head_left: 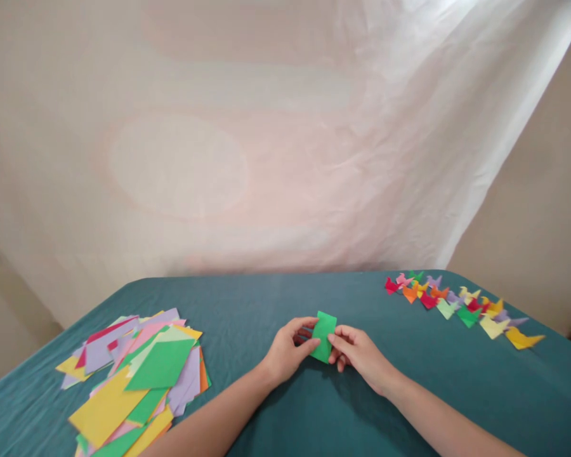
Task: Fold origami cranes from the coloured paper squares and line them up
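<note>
Head view: we're holding the green paper (324,331) over the teal cloth (247,304), between the loose sheets (162,362) and the paper birds (469,316). Our left hand (289,349) is pinching its left side, our right hand (359,357) its right (crease detail too small to tell). We're judging that good handling is needing light, even thumb pressure, edges staying aligned.
</note>
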`<state>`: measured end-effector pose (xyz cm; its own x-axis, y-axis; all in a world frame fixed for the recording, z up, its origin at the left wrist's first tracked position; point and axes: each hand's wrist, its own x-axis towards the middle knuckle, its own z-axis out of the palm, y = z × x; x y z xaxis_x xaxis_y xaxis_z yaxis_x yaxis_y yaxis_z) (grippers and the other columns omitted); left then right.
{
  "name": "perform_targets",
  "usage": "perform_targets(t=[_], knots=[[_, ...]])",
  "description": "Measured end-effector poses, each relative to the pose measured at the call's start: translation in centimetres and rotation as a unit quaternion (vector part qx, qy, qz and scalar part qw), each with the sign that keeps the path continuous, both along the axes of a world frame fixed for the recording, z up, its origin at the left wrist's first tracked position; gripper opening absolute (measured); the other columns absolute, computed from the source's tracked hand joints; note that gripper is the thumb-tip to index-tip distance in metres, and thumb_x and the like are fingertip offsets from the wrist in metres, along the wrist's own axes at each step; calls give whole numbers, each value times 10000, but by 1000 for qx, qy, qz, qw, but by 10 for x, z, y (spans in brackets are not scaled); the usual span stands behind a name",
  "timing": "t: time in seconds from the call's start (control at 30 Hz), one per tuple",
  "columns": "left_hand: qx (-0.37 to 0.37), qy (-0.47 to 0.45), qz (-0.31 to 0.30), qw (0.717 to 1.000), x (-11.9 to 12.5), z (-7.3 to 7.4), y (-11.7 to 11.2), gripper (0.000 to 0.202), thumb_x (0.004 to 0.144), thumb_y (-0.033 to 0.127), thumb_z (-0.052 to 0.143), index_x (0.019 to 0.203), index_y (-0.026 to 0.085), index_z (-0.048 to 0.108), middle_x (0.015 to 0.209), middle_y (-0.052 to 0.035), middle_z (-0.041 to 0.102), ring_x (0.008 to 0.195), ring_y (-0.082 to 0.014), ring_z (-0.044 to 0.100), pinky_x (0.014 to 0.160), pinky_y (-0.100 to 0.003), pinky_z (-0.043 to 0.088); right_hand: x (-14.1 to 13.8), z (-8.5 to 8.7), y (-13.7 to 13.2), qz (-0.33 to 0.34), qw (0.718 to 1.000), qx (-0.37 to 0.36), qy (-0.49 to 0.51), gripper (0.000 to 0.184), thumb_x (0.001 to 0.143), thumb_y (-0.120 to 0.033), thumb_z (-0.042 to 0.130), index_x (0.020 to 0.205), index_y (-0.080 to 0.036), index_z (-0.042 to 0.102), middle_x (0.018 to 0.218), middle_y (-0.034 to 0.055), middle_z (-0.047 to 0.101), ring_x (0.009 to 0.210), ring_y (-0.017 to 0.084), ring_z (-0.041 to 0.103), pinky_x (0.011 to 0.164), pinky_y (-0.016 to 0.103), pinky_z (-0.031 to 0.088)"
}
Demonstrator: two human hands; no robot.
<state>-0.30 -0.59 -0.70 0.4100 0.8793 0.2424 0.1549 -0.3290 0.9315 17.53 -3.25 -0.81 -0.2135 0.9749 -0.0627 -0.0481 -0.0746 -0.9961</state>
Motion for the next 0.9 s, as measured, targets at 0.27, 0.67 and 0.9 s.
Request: perform_targets(t=[0.27, 0.67, 0.9], knots=[[-2, -3, -27, 1000, -5, 2, 1, 318, 768, 316, 629, 1053, 176, 634, 1006, -65, 595, 830, -160, 556, 729, -259, 451, 0, -3, -5, -20, 997, 74, -34, 331, 827, -448, 489, 992, -161, 485, 611, -22, 528, 515, 126, 541, 427, 230, 449], [-100, -48, -72, 991, -10, 8, 1, 315, 774, 385, 618, 963, 139, 667, 910, -64, 649, 805, -170, 577, 755, -275, 433, 9, -2, -6, -70, 970, 189, -137, 183, 815, -313, 499, 956, -197, 508, 796, 21, 536, 688, 146, 522, 542, 236, 437], [-139, -71, -102, 982, -11, 7, 2, 353, 747, 366, 653, 1018, 140, 639, 959, -71, 656, 824, -176, 591, 776, -291, 431, 8, -1, -7, -54, 970, 176, -156, 189, 803, -325, 505, 915, -183, 556, 715, 1, 517, 574, 120, 473, 496, 226, 400]])
